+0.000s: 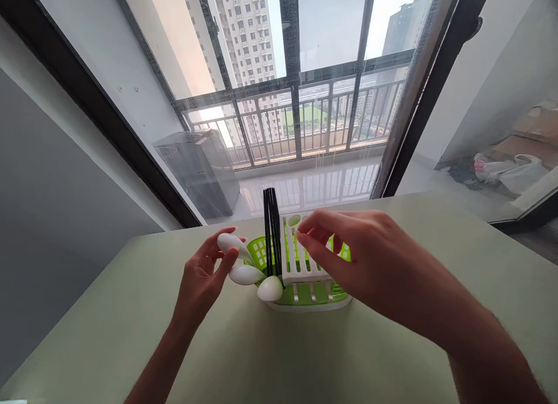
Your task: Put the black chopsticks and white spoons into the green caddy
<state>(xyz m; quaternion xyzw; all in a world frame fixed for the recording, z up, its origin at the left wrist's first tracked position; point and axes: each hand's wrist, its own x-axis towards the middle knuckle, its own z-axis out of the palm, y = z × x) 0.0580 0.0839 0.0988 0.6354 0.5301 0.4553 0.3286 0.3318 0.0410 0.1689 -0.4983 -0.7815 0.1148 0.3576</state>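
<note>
My left hand [203, 273] pinches a white spoon [231, 242] by its bowl between thumb and fingers, at the left end of a green and white utensil holder [320, 296]. Two more white spoons, one lower left [246, 275] and one in front [270, 289], lean out of the holder with bowls up. Black chopsticks [272, 229] stand upright beside them. Over the holder's white slotted top [300, 268] is my right hand [349, 241], thumb and forefinger brought together near an oval opening. Whether anything is between those fingertips is hidden.
The holder stands on a pale green table [174, 346] near its far edge. Beyond that edge are glass doors [300, 183], with a grey boxy appliance [198, 171] behind the glass. White plastic bags [514, 171] lie at the far right.
</note>
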